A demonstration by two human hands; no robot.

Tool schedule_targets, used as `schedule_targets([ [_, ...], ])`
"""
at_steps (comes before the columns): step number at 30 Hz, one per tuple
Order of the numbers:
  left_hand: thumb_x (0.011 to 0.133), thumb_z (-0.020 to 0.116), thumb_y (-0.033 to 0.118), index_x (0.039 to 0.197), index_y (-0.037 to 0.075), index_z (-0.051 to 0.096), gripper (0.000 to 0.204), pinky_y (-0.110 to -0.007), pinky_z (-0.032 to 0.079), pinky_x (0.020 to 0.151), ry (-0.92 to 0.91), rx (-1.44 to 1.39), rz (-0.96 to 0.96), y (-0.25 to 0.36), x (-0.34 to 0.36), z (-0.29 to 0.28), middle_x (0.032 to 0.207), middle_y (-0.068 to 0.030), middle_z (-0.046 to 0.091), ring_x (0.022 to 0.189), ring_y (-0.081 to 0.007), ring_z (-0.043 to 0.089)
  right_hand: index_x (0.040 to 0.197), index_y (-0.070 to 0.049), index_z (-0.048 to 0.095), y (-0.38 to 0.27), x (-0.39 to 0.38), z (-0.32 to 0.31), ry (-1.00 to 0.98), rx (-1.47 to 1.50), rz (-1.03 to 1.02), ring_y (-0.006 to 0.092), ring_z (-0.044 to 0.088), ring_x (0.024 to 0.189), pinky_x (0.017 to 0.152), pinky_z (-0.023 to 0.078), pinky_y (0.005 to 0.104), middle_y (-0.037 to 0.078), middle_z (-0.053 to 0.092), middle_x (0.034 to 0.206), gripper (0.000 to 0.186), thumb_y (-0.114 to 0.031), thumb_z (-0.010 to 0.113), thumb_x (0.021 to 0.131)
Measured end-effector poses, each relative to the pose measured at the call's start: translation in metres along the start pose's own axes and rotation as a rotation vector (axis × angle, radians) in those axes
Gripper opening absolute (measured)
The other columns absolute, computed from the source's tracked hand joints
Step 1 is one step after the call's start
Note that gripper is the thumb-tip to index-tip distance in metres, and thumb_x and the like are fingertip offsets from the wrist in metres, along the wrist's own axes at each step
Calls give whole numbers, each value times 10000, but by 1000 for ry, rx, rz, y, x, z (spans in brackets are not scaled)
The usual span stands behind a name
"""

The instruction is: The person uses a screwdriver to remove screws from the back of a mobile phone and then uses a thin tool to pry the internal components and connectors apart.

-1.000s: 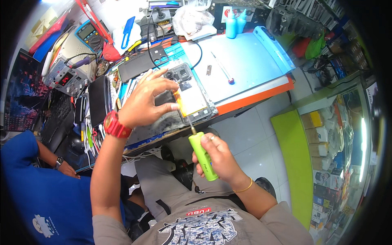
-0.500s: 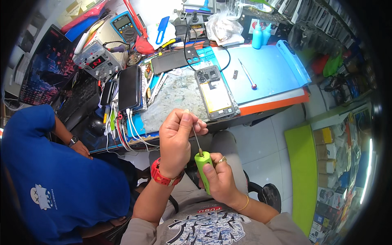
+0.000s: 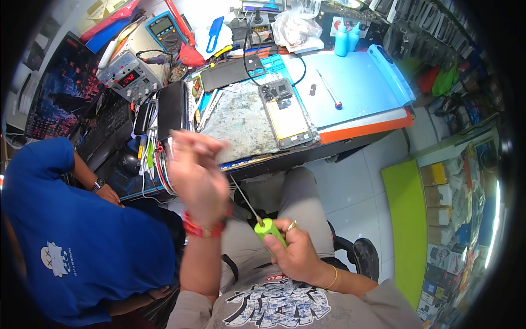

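My left hand (image 3: 198,178), smeared by motion, is raised before the bench's front edge with a red watch on the wrist; whether it holds anything is unclear. My right hand (image 3: 293,252) grips a green handled tool (image 3: 267,234) over my lap, its long thin metal tip pointing up and left, apart from my left hand. Beyond them an opened phone (image 3: 286,120) with its inner parts showing lies on the worn grey mat (image 3: 233,134). To its right a thin red-capped screwdriver (image 3: 329,88) and a small dark piece (image 3: 312,89) rest on a blue pad (image 3: 370,96).
A co-worker in blue (image 3: 87,219) sits close at my left. The bench carries a power supply (image 3: 130,77), multimeter (image 3: 164,30), laptop (image 3: 68,90), phones, cables and two blue bottles (image 3: 341,41). A glass case (image 3: 446,230) with boxes stands at my right.
My left hand has left the phone, went to the tool's tip, then moved up-left away from it. My right hand drew the tool down from the phone toward my lap.
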State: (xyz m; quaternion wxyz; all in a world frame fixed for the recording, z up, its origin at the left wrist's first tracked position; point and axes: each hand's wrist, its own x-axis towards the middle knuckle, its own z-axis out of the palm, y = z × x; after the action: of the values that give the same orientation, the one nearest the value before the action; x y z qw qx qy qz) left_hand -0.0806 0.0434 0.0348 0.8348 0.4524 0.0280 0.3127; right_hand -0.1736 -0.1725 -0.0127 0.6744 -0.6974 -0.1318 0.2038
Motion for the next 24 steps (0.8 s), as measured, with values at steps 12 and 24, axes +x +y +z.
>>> schedule_targets([
  [12, 1070, 648, 75, 1072, -13, 699, 102, -432, 597, 801, -811, 1156, -401, -35, -79, -59, 1019, -184, 733, 898, -378, 739, 1271, 5, 540, 13, 11, -83, 255, 255, 117, 118, 677, 661, 589, 568, 275, 93, 701, 916, 451, -434, 578, 1177],
  [24, 940, 790, 130, 912, 78, 754, 69, -484, 590, 710, -1017, 1681, -275, -66, -98, -85, 930, -130, 740, 847, -363, 747, 1205, -51, 536, -1, 51, -79, 90, 530, 425, 165, 684, 610, 529, 578, 316, 106, 684, 896, 422, -467, 466, 1209],
])
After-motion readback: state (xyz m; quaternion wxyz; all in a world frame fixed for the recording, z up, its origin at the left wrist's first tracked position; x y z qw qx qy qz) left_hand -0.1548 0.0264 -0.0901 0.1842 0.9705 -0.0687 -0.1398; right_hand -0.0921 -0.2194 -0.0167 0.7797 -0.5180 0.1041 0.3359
